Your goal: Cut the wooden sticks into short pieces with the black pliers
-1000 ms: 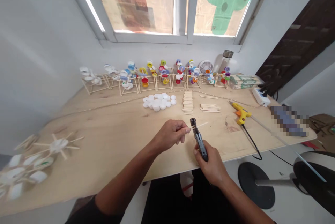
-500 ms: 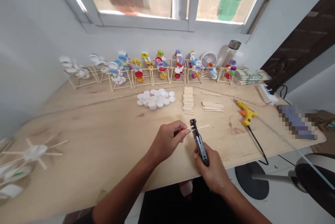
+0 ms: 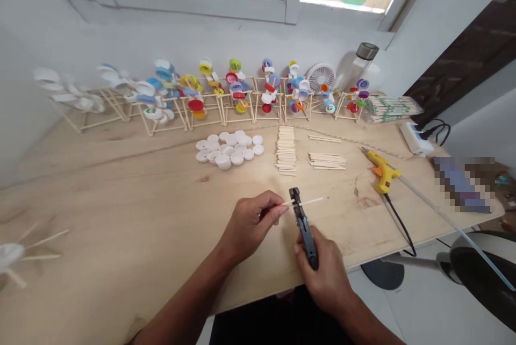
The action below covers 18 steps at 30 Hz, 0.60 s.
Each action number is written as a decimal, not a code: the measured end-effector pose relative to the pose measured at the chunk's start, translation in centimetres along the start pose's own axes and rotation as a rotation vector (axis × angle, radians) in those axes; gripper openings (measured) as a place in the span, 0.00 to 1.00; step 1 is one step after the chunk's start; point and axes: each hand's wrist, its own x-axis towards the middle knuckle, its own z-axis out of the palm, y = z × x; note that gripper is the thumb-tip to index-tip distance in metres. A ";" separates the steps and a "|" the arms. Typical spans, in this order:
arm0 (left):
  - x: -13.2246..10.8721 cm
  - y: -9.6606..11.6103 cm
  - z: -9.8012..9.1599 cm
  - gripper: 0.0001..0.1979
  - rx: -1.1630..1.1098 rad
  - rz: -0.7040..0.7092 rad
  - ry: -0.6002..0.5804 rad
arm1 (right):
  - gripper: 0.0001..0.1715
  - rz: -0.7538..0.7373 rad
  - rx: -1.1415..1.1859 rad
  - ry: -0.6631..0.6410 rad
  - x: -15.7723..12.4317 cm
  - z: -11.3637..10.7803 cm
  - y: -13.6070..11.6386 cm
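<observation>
My left hand (image 3: 249, 229) pinches one end of a thin wooden stick (image 3: 313, 201) between thumb and fingertips. The stick runs across the jaws of dark multi-tool pliers (image 3: 307, 238), and its free end sticks out to the right. My right hand (image 3: 327, 275) is wrapped around the handles of the pliers, which point away from me. Whether the jaws press on the stick is too small to tell. Beyond my hands lie a stack of short sticks (image 3: 286, 149), a smaller pile of longer sticks (image 3: 327, 160) and a cluster of white bottle caps (image 3: 229, 150).
Stick frames with colourful cap wheels (image 3: 239, 87) line the wall. At right are a yellow glue gun (image 3: 382, 170) with a cable, a power strip (image 3: 416, 139), bagged sticks (image 3: 391, 108), a white fan (image 3: 321, 77) and a bottle (image 3: 363, 68). A stick-spoked wheel (image 3: 12, 256) lies far left.
The view has tilted down and moved in a little, so the window shows less and the left-hand wheel sits nearer the edge. Both hands keep their holds on stick and pliers.
</observation>
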 end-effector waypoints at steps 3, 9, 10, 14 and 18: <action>-0.3 0.2 0.3 0.10 -0.040 -0.008 0.049 | 0.05 0.000 0.019 0.028 -0.1 -0.1 -0.1; -1.3 0.5 0.3 0.12 -0.436 -0.206 0.207 | 0.06 -0.016 0.064 0.041 -0.5 -0.4 0.1; -1.5 0.5 0.3 0.12 -0.532 -0.252 0.200 | 0.05 -0.020 0.070 0.038 -0.6 -0.3 0.1; -2.1 0.7 0.4 0.14 -0.832 -0.363 0.125 | 0.04 -0.030 0.100 0.034 -0.8 -0.4 0.2; -2.1 1.4 1.1 0.11 -0.809 -0.301 0.124 | 0.04 -0.058 0.120 0.020 -1.0 -0.6 0.3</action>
